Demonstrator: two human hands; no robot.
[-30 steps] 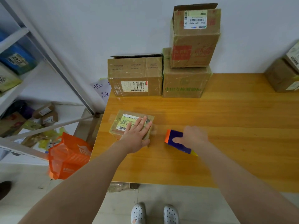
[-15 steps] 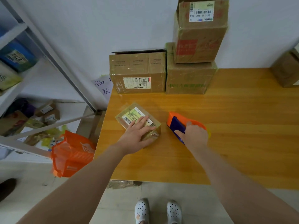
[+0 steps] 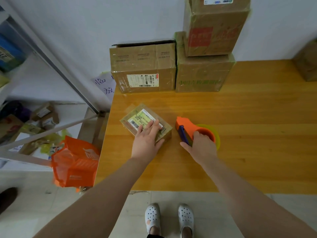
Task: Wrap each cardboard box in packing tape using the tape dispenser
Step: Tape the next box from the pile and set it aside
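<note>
A small flat cardboard box (image 3: 137, 117) with a white and green shipping label lies near the left end of the wooden table (image 3: 240, 160). My left hand (image 3: 147, 140) rests flat on its near right part, fingers straight over the label. Just to the right stands an orange tape dispenser (image 3: 184, 123) with a blue blade guard and a yellowish tape roll. My right hand (image 3: 201, 148) grips the dispenser from the near side, fingers curled round its handle. A short gap separates dispenser and box.
Three larger cardboard boxes (image 3: 144, 66) stand against the back wall, one stacked on another (image 3: 214, 26). Another box (image 3: 307, 64) sits at the far right. An orange bag (image 3: 75, 164) hangs off the table's left edge beside a metal shelf (image 3: 51, 62).
The small box has turned from roughly square to the table edge to a diagonal under my left hand. The dispenser has swung round, its orange nose now facing the box.
</note>
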